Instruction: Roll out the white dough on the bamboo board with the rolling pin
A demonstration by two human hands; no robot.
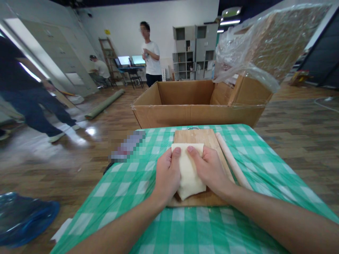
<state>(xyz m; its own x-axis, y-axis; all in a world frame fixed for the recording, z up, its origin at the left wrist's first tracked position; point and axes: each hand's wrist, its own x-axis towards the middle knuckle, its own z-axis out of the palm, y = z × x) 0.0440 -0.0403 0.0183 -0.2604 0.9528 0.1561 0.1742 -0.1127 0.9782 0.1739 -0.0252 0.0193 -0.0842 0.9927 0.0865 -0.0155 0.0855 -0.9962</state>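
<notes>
A pale slab of dough [188, 169] lies on a wooden cutting board [197, 137] on the table. My left hand [167, 173] grips the dough's left side, thumb on top and fingers curled round the edge. My right hand [209, 168] holds the right side the same way, thumb pressed on the top. The two thumbs almost meet near the far edge of the dough. A wooden rolling pin [231, 159] rests along the board's right side, just beyond my right wrist.
The table wears a green and white checked cloth [254, 155]. An open cardboard box [185, 102] with clear plastic [265, 46] stands behind it. A blurred object [127, 146] lies at the table's left. People stand, sit and walk on the wooden floor beyond. A blue bag [23, 217] lies at lower left.
</notes>
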